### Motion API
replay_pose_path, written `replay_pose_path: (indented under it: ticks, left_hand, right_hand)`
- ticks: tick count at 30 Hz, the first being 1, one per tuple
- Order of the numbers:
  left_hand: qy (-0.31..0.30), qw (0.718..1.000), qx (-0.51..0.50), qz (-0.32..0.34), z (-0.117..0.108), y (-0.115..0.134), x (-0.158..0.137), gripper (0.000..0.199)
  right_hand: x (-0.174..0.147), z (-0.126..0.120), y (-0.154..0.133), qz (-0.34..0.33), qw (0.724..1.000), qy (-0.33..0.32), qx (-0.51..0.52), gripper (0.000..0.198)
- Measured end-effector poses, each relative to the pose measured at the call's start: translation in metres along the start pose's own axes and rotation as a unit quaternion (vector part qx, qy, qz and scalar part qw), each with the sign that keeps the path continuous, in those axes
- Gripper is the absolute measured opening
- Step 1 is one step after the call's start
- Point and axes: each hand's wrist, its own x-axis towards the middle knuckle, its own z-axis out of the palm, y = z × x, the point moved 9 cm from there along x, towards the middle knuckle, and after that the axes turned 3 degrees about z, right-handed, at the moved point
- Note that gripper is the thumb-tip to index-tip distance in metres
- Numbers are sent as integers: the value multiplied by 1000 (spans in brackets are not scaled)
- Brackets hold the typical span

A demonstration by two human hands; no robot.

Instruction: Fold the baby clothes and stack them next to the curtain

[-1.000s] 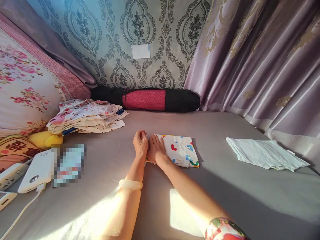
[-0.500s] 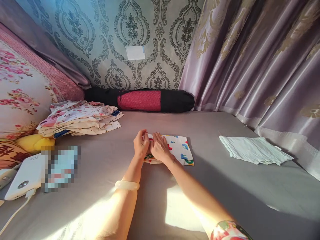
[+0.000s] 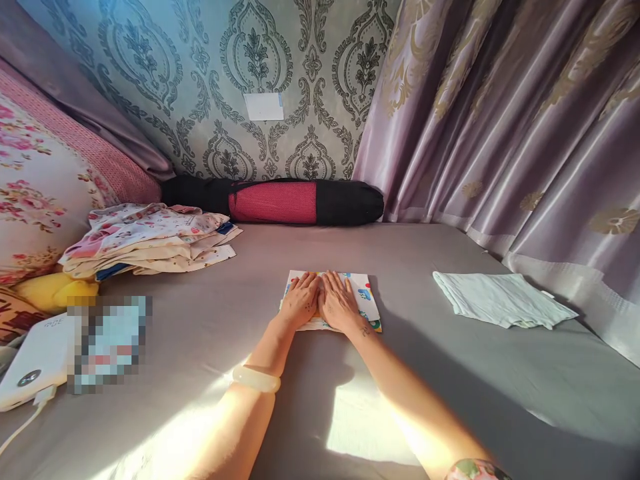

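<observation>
A folded white garment with colourful prints (image 3: 371,303) lies on the grey bedsheet in front of me. My left hand (image 3: 301,299) rests flat on its left part, fingers stretched out and pointing away from me. Beside it, my right hand (image 3: 338,300) presses flat on the middle, thumbs nearly touching. Both palms cover much of the cloth's print. A pale bangle (image 3: 257,379) circles my left forearm.
To the left sits a pile of folded clothes (image 3: 150,233), with a white power bank (image 3: 37,363) and cable nearer me. A folded pale green garment (image 3: 500,300) lies at right. A black and red long bag (image 3: 273,202) runs along the wall.
My left hand has gone from curled at the garment's left edge to lying flat on top. My right hand has shifted slightly right, fingers now pointing forward. The view has turned a little.
</observation>
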Motion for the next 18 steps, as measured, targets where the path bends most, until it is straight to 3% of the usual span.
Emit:
replay_pose_path:
  ticks: [8, 15, 18]
  left_hand:
    - [9, 1000, 11, 3, -5, 2, -1, 46]
    - [70, 997, 34, -10, -19, 4, -3, 47]
    - [47, 998, 45, -13, -13, 4, -3, 48]
  right_hand:
    - [-3, -6, 1, 7, 1000, -1, 14, 57]
    - [-4, -17, 24, 80, 996, 38, 9, 56]
    - [-6, -15, 30, 93, 995, 37, 2, 56]
